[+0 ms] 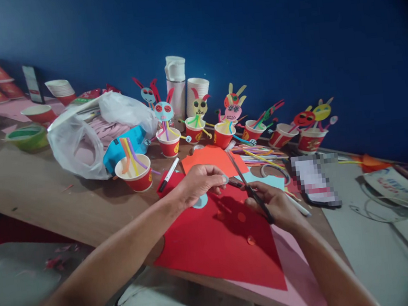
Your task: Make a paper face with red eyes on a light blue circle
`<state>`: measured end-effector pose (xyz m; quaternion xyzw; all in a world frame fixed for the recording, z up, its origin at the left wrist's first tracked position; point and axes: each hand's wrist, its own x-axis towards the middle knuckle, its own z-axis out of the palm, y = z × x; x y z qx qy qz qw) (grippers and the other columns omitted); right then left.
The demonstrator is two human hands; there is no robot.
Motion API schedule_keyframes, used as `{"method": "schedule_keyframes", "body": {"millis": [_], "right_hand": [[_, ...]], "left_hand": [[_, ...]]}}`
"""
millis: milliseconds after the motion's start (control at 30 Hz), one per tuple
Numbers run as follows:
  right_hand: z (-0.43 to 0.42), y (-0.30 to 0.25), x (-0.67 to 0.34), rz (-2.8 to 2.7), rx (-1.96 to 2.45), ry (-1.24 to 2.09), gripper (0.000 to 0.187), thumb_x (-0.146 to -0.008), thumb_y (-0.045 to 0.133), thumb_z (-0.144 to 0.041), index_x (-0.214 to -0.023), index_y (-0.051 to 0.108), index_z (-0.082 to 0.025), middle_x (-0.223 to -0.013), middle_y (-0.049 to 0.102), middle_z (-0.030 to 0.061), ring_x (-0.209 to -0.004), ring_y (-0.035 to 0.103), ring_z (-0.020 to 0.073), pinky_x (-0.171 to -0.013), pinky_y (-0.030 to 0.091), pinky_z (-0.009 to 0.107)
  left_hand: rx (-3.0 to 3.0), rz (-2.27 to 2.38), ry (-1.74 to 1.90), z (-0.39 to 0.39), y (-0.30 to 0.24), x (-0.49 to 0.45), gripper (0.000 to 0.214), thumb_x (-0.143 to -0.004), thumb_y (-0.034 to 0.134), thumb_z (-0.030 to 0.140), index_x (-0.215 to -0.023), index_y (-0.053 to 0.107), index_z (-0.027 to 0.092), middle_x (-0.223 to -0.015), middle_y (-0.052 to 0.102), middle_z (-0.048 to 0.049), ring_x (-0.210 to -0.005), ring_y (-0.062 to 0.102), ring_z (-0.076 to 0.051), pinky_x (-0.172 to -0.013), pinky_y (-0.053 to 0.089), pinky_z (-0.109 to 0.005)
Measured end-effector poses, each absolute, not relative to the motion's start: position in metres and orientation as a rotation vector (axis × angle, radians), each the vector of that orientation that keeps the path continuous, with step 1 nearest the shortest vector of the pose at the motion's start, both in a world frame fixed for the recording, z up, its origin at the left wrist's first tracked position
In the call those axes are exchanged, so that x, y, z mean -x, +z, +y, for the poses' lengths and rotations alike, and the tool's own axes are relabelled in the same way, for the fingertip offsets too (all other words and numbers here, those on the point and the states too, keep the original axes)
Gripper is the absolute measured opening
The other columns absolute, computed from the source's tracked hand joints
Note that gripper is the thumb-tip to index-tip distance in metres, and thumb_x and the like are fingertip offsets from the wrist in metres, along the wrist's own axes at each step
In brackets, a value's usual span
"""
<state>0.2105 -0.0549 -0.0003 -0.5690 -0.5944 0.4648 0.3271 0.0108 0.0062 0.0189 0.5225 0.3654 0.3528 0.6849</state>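
My left hand (pixel 207 181) pinches a small pale blue piece of paper (pixel 226 179) between thumb and fingers. In my right hand (pixel 271 202) is a pair of scissors (pixel 253 194), its blades pointing up and away, close to the right of that piece. Beneath both hands lies a large red paper sheet (pixel 213 248). On it a light blue paper disc (pixel 200 202) shows partly under my left hand, along with small red circles (pixel 250 240). An orange sheet (pixel 208 158) and a light blue sheet (pixel 275 181) lie just beyond.
Paper cups with paper-faced figures (pixel 169 144) line the back by the blue wall. A cup of coloured strips (pixel 134 176), a marker (pixel 170 174) and a plastic bag (pixel 77 146) are at left. To the right lie coloured sticks (pixel 258 155) and a phone (pixel 315 183).
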Motion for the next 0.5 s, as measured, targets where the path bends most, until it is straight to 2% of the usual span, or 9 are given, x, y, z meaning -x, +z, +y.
{"method": "schedule_keyframes", "body": {"millis": [133, 233, 367, 500], "right_hand": [[-0.054, -0.004, -0.211, -1.626, 1.534, 1.067, 0.044, -0.073, 0.062, -0.037, -0.111, 0.049, -0.019, -0.064, 0.058, -0.0029, -0.054, 0.052, 0.0106, -0.046, 0.037, 0.019], [-0.053, -0.006, -0.214, -1.773, 1.591, 0.861, 0.037, -0.076, 0.056, -0.034, -0.109, 0.050, -0.020, -0.066, 0.060, -0.0025, -0.055, 0.053, 0.0114, -0.049, 0.039, 0.021], [-0.052, -0.003, -0.222, -1.935, 1.655, 0.632, 0.035, -0.077, 0.053, -0.032, -0.110, 0.056, -0.024, -0.085, 0.067, 0.0017, -0.072, 0.061, 0.0161, -0.064, 0.045, 0.026], [-0.052, 0.004, -0.232, -2.057, 1.643, 0.613, 0.036, -0.077, 0.052, -0.031, -0.112, 0.059, -0.027, -0.099, 0.068, 0.0015, -0.086, 0.062, 0.0186, -0.074, 0.047, 0.028]], "left_hand": [[-1.130, 0.820, 0.818, 0.006, 0.020, -0.011, 0.003, -0.065, 0.059, 0.014, -0.065, 0.058, 0.012, -0.058, 0.059, 0.0002, -0.046, 0.052, -0.006, -0.050, 0.043, -0.019], [-1.104, 0.828, 0.829, 0.007, 0.020, -0.012, 0.002, -0.066, 0.059, 0.014, -0.065, 0.057, 0.012, -0.057, 0.059, 0.0005, -0.044, 0.051, -0.006, -0.048, 0.043, -0.019], [-1.060, 0.846, 0.856, 0.010, 0.017, -0.011, 0.005, -0.068, 0.059, 0.015, -0.065, 0.057, 0.012, -0.057, 0.059, 0.0004, -0.044, 0.051, -0.006, -0.048, 0.044, -0.020], [-0.997, 0.846, 0.913, 0.015, 0.014, -0.009, 0.009, -0.069, 0.060, 0.020, -0.066, 0.057, 0.012, -0.056, 0.058, 0.0006, -0.042, 0.049, -0.006, -0.047, 0.044, -0.020]]}}
